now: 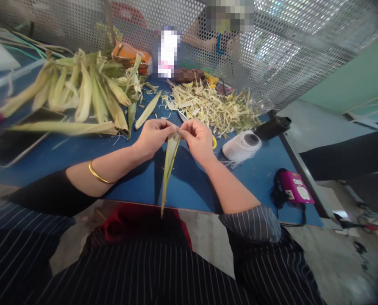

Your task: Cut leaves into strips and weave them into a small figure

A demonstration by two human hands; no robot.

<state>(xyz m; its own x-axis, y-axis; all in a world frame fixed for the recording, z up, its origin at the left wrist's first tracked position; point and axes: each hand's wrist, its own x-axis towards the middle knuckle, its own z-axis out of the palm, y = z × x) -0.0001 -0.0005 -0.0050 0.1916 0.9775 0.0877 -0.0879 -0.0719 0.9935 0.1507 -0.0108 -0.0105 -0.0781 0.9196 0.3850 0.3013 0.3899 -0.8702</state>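
A long, narrow green-yellow leaf strip (169, 169) hangs from both my hands down toward my lap. My left hand (154, 135) pinches its upper end from the left, fingers closed. My right hand (199, 139) pinches the same end from the right, fingers closed, and the blade of a pair of scissors (183, 116) with a yellow handle pokes out from behind it. Both hands hover over the blue table (138, 178). A gold bangle (97, 174) is on my left wrist.
A pile of whole leaves (81, 91) lies at the left and a heap of cut scraps (214, 108) behind my hands. A white thread spool (242, 146), black bottle (273, 127), pink device (295, 188), dark tablet (20, 137) and mesh screen (303, 46) surround them.
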